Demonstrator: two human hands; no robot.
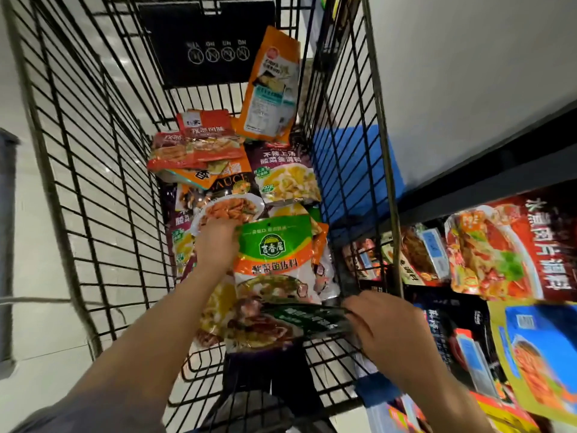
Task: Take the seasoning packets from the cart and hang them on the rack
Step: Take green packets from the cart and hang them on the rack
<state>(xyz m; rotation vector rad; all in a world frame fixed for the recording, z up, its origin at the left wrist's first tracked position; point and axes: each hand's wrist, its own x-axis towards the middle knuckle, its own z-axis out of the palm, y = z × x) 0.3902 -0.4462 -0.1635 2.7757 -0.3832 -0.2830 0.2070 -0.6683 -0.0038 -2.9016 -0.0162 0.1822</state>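
Observation:
A black wire cart (93, 189) holds several seasoning packets in a loose pile. My left hand (215, 245) reaches down into the cart and grips the top left corner of a green-and-orange packet (274, 254), which is lifted above the pile. At the cart's near right side, my right hand (384, 326) pinches a dark green packet (309, 320) held almost flat. An orange packet (271, 89) leans upright against the cart's right wall at the far end. To the right of the cart, the rack (499, 251) carries hanging red, black and blue packets.
A purple packet (284, 173) and red packets (199, 142) lie in the cart's far half. A black sign panel (206, 42) closes the cart's far end. A dark shelf edge (487, 151) runs above the rack under a white wall. Pale tiled floor (18, 245) lies to the left.

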